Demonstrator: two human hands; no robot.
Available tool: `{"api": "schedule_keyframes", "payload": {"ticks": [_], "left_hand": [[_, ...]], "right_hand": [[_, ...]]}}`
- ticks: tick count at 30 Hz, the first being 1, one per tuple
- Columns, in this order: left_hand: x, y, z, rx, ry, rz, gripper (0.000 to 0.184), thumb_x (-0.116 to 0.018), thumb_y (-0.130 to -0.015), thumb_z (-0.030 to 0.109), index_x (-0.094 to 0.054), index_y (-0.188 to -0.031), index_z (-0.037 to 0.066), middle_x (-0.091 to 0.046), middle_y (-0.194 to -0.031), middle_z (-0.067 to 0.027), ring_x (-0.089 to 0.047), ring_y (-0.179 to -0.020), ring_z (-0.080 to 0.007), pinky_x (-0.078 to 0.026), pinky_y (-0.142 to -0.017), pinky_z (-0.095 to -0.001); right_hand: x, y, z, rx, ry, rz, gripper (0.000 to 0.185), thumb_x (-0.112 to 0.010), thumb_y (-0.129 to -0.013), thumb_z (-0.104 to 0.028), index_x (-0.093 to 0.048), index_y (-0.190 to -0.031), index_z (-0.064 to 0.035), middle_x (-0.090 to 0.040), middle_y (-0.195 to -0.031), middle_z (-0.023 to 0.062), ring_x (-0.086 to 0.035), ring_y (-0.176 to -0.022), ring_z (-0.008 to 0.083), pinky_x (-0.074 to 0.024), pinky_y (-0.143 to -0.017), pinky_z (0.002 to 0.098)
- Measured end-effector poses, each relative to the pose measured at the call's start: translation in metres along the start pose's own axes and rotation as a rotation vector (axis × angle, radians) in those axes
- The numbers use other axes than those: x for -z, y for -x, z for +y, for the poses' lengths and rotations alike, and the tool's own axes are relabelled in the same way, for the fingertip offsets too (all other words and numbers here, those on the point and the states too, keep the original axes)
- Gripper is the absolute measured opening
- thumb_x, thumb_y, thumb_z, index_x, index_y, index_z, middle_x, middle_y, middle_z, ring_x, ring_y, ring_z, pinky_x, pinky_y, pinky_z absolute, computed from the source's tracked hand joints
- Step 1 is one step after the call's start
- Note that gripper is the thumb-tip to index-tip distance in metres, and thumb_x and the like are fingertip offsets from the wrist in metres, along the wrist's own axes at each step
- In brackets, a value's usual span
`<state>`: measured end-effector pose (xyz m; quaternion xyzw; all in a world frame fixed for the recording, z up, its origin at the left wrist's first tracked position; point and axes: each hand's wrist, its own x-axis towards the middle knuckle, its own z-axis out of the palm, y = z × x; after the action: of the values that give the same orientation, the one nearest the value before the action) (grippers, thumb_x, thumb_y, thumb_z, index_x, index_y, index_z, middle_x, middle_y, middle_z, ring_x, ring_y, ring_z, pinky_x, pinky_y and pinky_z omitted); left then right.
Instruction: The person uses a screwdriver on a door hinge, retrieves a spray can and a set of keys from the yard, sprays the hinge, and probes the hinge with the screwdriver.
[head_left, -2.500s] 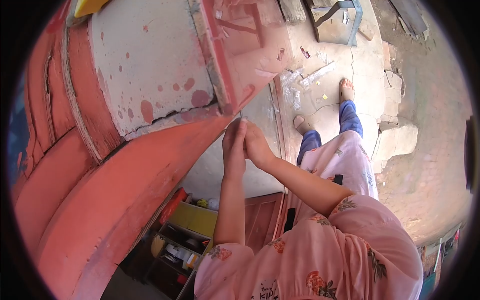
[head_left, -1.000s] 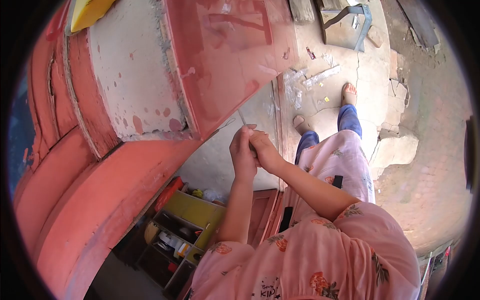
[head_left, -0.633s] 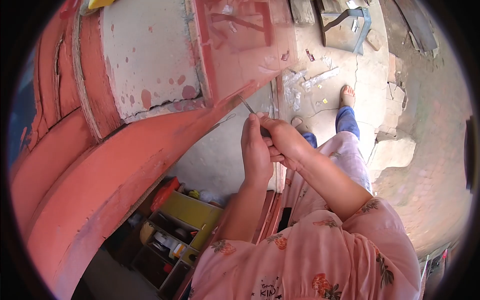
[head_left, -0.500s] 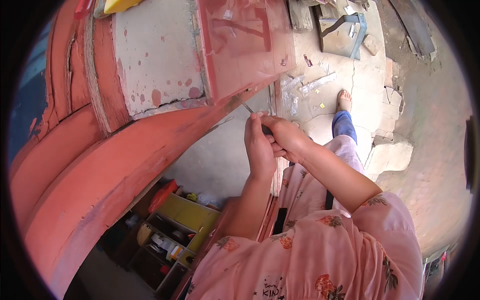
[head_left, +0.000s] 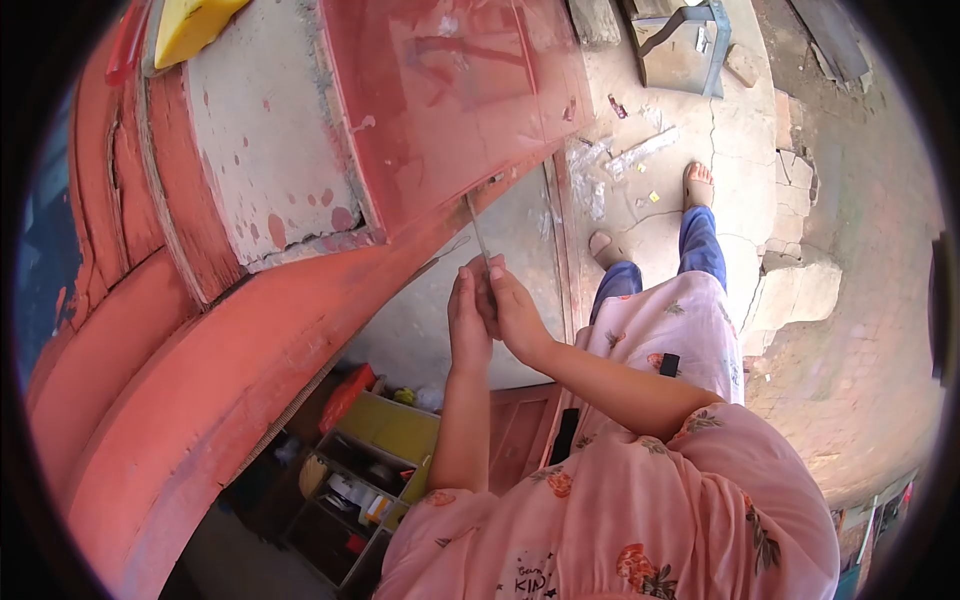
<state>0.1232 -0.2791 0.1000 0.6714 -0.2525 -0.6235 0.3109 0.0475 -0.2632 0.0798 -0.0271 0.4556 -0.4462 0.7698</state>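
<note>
Both hands are together around a screwdriver (head_left: 479, 232) with a thin metal shaft. My left hand (head_left: 466, 318) presses against its handle from the left. My right hand (head_left: 518, 318) wraps it from the right, and the fingers hide most of the handle. The shaft points away from me, its tip at the lower edge of a glossy red panel (head_left: 450, 120), near a small metal fitting (head_left: 490, 181). I cannot tell whether the tip touches a screw. Beside the panel runs a red-painted wooden frame (head_left: 290, 290).
A yellow object (head_left: 190, 28) and a red-handled tool (head_left: 128, 45) rest at upper left. Clear plastic wrappers (head_left: 640, 152) litter the concrete floor, and a metal-framed item (head_left: 685, 55) lies farther off. Below the frame is a shelf unit (head_left: 385, 430) with assorted items.
Both hands have moved down and left with the screwdriver, whose shaft is now more exposed and more upright. The view has shifted, and both feet show now.
</note>
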Motion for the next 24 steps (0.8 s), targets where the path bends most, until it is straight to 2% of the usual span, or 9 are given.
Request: {"api": "schedule_keyframes", "payload": {"ticks": [2, 5, 8, 11, 14, 17, 18, 21, 24], "left_hand": [[-0.004, -0.001, 0.002, 0.025, -0.09, -0.017, 0.046, -0.034, -0.1, 0.035, -0.05, -0.123, -0.001, -0.057, -0.122, -0.0157, -0.052, -0.115, -0.0201, -0.04, -0.099, -0.031], [-0.015, -0.006, 0.008, 0.007, -0.089, 0.024, 0.042, -0.035, -0.1, 0.031, -0.051, -0.122, -0.001, -0.056, -0.123, -0.0149, -0.052, -0.115, -0.0199, -0.041, -0.097, -0.0305], [-0.018, -0.012, 0.012, -0.039, -0.07, 0.002, 0.043, -0.033, -0.101, 0.032, -0.05, -0.123, -0.001, -0.054, -0.125, -0.0144, -0.051, -0.116, -0.0206, -0.039, -0.099, -0.031], [-0.008, -0.022, 0.005, -0.008, 0.025, -0.073, 0.045, -0.035, -0.099, 0.03, -0.047, -0.127, -0.003, -0.051, -0.13, -0.0133, -0.047, -0.12, -0.0212, -0.037, -0.101, -0.0321], [0.0, -0.025, 0.018, 0.035, 0.532, -0.212, 0.054, -0.04, -0.092, 0.031, -0.041, -0.132, -0.004, -0.045, -0.136, -0.0132, -0.04, -0.127, -0.0211, -0.034, -0.103, -0.0334], [0.001, -0.021, 0.041, 0.149, 0.766, -0.169, 0.064, -0.044, -0.084, 0.034, -0.036, -0.135, -0.005, -0.048, -0.13, -0.0114, -0.044, -0.119, -0.0189, -0.039, -0.094, -0.0321], [0.018, -0.025, 0.03, 0.154, 0.825, -0.244, 0.065, -0.045, -0.085, 0.037, -0.037, -0.134, -0.006, -0.053, -0.112, -0.0091, -0.048, -0.098, -0.0165, -0.041, -0.079, -0.0292], [0.01, -0.022, 0.038, 0.234, 0.83, -0.145, 0.062, -0.045, -0.086, 0.038, -0.041, -0.13, -0.006, -0.05, -0.097, -0.006, -0.045, -0.081, -0.0158, -0.038, -0.07, -0.0273], [0.021, -0.026, 0.025, 0.258, 0.857, -0.213, 0.055, -0.045, -0.087, 0.037, -0.046, -0.123, -0.005, -0.049, -0.091, -0.0053, -0.043, -0.076, -0.0159, -0.038, -0.07, -0.0269]], "right_hand": [[0.005, 0.001, -0.01, -0.101, -0.082, -0.069, 0.04, -0.032, -0.1, -0.042, -0.051, -0.098, -0.0069, -0.045, -0.068, -0.0013, -0.043, -0.06, 0.0053, -0.0341, -0.051, 0.02], [0.007, -0.016, -0.009, 0.035, 0.132, -0.007, 0.04, -0.033, -0.1, -0.04, -0.05, -0.105, -0.0037, -0.054, -0.071, 0.0062, -0.053, -0.061, 0.0148, -0.0417, -0.055, 0.0255], [-0.002, -0.022, -0.006, 0.313, 0.345, 0.156, 0.04, -0.034, -0.101, -0.035, -0.049, -0.11, 0.0003, -0.06, -0.081, 0.0178, -0.06, -0.07, 0.0294, -0.0479, -0.065, 0.0343], [-0.003, -0.024, -0.012, 0.183, 0.391, 0.134, 0.034, -0.037, -0.099, -0.03, -0.042, -0.108, 0.0027, -0.06, -0.086, 0.0315, -0.056, -0.085, 0.0512, -0.0447, -0.067, 0.0487], [-0.012, -0.037, -0.015, 0.333, 0.45, 0.206, 0.036, -0.036, -0.1, -0.032, -0.043, -0.104, 0.0036, -0.06, -0.077, 0.0258, -0.06, -0.07, 0.0432, -0.0456, -0.061, 0.0456], [-0.011, -0.039, -0.048, 0.017, 0.188, 0.005, 0.038, -0.033, -0.101, -0.034, -0.044, -0.098, 0.0019, -0.055, -0.065, 0.0144, -0.057, -0.057, 0.0264, -0.0456, -0.055, 0.0384], [-0.002, -0.039, -0.055, -0.1, 0.054, -0.144, 0.038, -0.031, -0.101, -0.036, -0.046, -0.094, -0.0014, -0.049, -0.064, 0.0048, -0.05, -0.056, 0.0133, -0.0454, -0.055, 0.03], [0.011, -0.04, -0.063, -0.179, -0.183, -0.306, 0.036, -0.03, -0.101, -0.036, -0.047, -0.094, -0.0042, -0.05, -0.071, 0.0034, -0.052, -0.06, 0.0137, -0.0464, -0.058, 0.0279], [0.009, -0.037, -0.065, -0.199, -0.183, -0.244, 0.033, -0.03, -0.101, -0.032, -0.05, -0.095, -0.0051, -0.054, -0.079, 0.0045, -0.053, -0.067, 0.0137, -0.0462, -0.061, 0.0274]]}}
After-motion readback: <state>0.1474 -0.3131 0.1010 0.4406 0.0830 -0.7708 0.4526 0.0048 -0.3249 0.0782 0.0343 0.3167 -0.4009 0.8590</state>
